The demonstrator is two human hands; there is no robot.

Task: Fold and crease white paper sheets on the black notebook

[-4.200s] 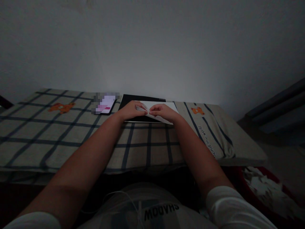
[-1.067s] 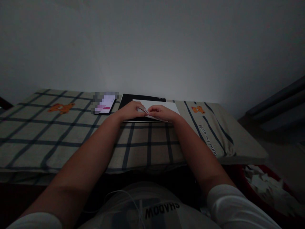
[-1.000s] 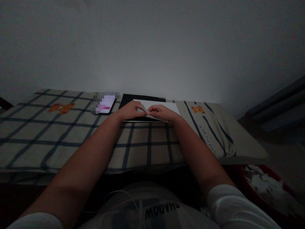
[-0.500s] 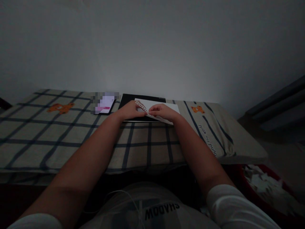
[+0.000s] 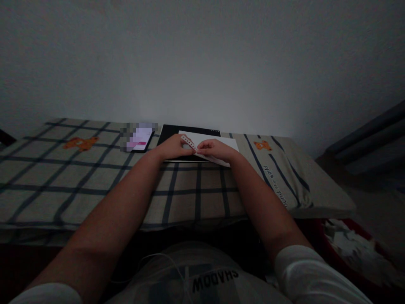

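Note:
A white sheet of paper (image 5: 225,144) with a row of punched holes along one edge lies at a slant over a flat black notebook or folder (image 5: 169,131). My left hand (image 5: 173,146) pinches the holed edge between thumb and fingers. Close on its right, my right hand (image 5: 214,147) also pinches that edge, its fingertips almost meeting the left thumb. The near edge of the paper is lifted and bent toward me. My right hand covers part of the sheet, so its full outline is hidden.
A phone (image 5: 139,139) with a lit, partly blurred screen lies left of the notebook. The checked tablecloth (image 5: 95,169) has bear patches. A plain wall rises behind the table. Below the right end stands a red bin (image 5: 349,223) filled with crumpled paper.
The holed strip of the paper has tilted slightly, so its holes show a little differently. Both hands stay almost in place, still pinching the edge.

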